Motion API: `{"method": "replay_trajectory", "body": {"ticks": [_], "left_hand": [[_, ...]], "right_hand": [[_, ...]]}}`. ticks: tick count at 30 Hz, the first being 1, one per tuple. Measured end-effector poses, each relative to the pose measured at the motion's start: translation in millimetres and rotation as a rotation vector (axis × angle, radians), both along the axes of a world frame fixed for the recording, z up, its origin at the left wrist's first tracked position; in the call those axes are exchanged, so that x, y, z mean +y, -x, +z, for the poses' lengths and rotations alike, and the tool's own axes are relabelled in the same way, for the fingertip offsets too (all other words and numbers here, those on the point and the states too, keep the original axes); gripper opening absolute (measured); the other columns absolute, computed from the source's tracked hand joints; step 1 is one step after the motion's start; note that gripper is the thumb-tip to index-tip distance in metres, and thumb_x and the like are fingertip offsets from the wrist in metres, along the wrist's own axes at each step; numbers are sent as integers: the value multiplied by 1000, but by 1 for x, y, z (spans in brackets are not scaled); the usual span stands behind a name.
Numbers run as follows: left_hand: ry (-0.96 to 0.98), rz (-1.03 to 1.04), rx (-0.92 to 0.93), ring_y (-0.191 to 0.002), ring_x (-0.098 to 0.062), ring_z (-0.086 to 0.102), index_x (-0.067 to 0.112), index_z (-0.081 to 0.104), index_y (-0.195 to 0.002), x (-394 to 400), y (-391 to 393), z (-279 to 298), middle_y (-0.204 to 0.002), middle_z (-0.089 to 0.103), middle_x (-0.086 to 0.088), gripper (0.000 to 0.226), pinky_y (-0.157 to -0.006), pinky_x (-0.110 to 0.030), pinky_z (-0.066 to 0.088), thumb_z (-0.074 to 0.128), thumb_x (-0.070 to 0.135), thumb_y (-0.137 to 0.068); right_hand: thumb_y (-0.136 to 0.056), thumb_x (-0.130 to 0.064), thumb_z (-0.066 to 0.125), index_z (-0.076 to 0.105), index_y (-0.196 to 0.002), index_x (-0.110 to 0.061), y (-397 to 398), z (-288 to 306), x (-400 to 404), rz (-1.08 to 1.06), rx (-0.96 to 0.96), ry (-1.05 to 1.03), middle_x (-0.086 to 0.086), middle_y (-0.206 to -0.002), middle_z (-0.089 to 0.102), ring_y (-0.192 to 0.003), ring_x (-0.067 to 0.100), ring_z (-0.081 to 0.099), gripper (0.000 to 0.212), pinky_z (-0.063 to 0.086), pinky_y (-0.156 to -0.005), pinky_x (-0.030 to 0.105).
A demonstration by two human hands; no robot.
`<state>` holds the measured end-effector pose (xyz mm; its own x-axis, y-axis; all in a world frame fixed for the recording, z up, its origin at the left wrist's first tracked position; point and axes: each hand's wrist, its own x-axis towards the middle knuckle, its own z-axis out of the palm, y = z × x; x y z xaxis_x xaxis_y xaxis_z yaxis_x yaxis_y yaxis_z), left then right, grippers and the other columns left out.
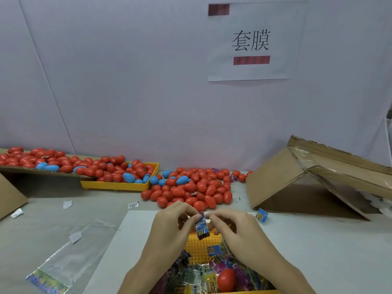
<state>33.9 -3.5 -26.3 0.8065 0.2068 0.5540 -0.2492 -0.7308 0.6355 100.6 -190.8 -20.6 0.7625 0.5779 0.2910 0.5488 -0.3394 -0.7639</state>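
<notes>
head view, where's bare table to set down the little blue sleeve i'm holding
Bare white sheet right of the right hand, below the tipped cardboard box. Bare grey table between the yellow tray and the clear bag, with small scraps. Crowded: the egg pile ahead and the full yellow basket at the near edge.

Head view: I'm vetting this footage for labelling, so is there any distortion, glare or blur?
In the head view, wide-angle distortion slants the wall seam; the clear plastic bag shows soft glare; the printed sleeve pinched by the left hand and right hand is slightly blurred; lighting is even, shadows soft.
</notes>
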Motion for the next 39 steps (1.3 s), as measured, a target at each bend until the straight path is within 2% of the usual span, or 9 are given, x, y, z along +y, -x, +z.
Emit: {"method": "replay_trajectory", "body": {"ticks": [4,11,16,21,24,27,30,36,39], "left_hand": [[-46,6,-58,-81,-6,65,23,76,-89,-5,0,2,-82,68,18,8,-69,-18,50,77,17,-92],[165,-57,58,-79,-5,72,34,80,-86,-3,3,5,-80,76,19,14,-69,-21,56,77,21,-91],[310,26,54,-64,-10,73,26,77,-85,9,2,9,-72,75,6,9,-60,-25,57,75,23,-93],[447,-34,75,-64,-19,72,18,76,-86,9,3,13,-73,75,-2,5,-59,-26,58,79,22,-89],[443,-57,84,-67,-20,73,20,77,-85,6,3,13,-77,76,-1,9,-62,-28,59,81,28,-85],[422,-104,85,-70,-18,72,30,79,-82,4,4,14,-78,77,1,8,-63,-29,60,77,38,-83],[387,-114,72,-68,-17,71,39,80,-82,1,5,15,-76,76,3,8,-65,-33,60,74,44,-82],[381,-132,67,-63,-15,68,33,80,-78,-6,6,14,-78,73,1,16,-60,-31,58,71,45,-84],[336,-130,102,-65,-15,69,28,81,-83,-8,6,12,-77,72,2,15,-60,-34,59,71,36,-91]], "right_hand": [[-95,-52,66,71,-109,-40,3,0,6,-17,170,-78,-14,-93,75,-87,3,72,20,59,-82,25],[-93,-27,76,73,-107,-38,-1,-1,3,-44,256,-85,-4,-93,74,-86,11,72,19,62,-79,30],[-94,-22,73,70,-107,-40,-2,-6,2,-63,180,44,-5,-94,71,-88,6,68,22,57,-77,19],[-97,-21,69,71,-113,-41,-1,-6,2,-10,-43,207,-16,-98,67,-90,-6,60,25,49,-72,13],[-102,-24,62,69,-125,-43,0,-8,3,25,-121,313,-21,-113,62,-91,-7,54,31,44,-83,14],[-106,-34,56,65,-132,-42,1,-2,6,-37,-51,64,-26,-121,67,-109,-11,59,29,50,-95,15],[-95,-52,63,69,-123,-40,4,6,10,13,232,-185,-16,-108,76,-103,3,71,31,61,-86,29],[-95,-22,75,79,-93,-25,6,3,10,-90,292,-244,1,-78,77,-71,13,71,5,61,-67,29],[-93,-29,76,77,-91,-29,4,7,5,-81,347,-240,-3,-83,77,-78,11,72,2,60,-68,26]]}}
